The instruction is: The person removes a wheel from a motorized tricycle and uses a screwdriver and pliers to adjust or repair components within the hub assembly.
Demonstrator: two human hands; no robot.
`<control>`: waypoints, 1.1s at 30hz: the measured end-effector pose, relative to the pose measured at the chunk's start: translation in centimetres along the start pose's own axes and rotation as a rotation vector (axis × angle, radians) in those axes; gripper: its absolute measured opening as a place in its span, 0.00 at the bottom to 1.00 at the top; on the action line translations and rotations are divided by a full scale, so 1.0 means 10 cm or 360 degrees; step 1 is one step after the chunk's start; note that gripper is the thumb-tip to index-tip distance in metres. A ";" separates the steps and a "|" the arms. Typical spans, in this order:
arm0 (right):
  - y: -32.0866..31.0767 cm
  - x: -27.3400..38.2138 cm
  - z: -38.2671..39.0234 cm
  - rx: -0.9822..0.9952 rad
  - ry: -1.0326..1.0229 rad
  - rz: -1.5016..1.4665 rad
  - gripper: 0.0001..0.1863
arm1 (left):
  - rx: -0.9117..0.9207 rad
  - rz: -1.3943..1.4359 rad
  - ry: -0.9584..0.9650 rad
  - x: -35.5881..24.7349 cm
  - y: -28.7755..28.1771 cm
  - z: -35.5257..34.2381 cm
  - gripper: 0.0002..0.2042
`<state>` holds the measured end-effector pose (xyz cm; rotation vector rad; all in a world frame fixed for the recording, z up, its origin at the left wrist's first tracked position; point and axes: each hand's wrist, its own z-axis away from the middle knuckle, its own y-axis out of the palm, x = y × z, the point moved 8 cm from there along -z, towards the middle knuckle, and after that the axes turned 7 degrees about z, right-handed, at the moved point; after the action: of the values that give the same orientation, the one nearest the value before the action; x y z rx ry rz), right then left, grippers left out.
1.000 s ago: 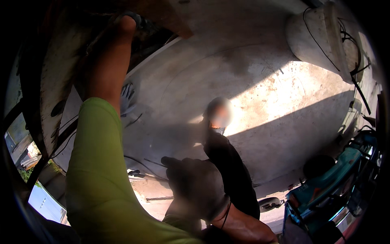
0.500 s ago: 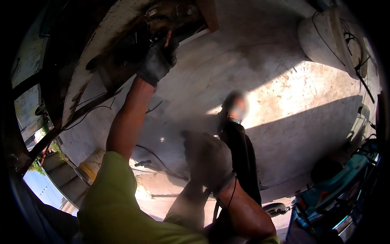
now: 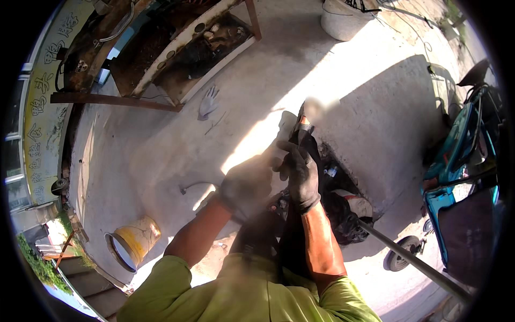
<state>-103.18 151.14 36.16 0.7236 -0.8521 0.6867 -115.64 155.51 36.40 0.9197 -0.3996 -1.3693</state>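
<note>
The left hand (image 3: 247, 185) is showing too blurred to tell its fingers' state; the right hand (image 3: 300, 174) is hovering just beside it, fingers bending inward, any grip unclear. A crumpled black bundle (image 3: 340, 213) is lying just right of them; a pale glove (image 3: 207, 104) is lying far left on the floor (image 3: 139, 161).

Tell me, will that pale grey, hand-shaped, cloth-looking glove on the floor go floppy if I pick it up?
The glove would probably flop, as it lies with no hand inside. It looks thin, so it's likely light. Pushed across the grey concrete floor, its flat shape should slide or crumple, not roll.
</note>
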 end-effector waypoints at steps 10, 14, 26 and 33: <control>-1.34 -0.08 2.65 -0.0398 -0.0044 -0.0037 0.13 | 0.0267 -0.0806 -0.0563 2.19 0.63 1.27 0.21; -1.79 -0.74 3.52 -0.0496 0.0061 0.0237 0.13 | 0.0369 -0.1258 -0.0655 3.05 0.57 1.49 0.16; -4.15 -1.46 7.82 -0.1267 -0.0349 -0.0219 0.23 | 0.0781 -0.1966 -0.0579 6.08 0.87 2.53 0.17; -5.14 -1.33 10.76 -0.1453 -0.0904 -0.0418 0.26 | 0.1276 -0.2442 -0.0329 8.10 1.26 3.55 0.17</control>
<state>-114.33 34.05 60.03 0.1708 -1.4129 -0.1959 -116.59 66.70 46.44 1.9328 -0.3905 -2.8017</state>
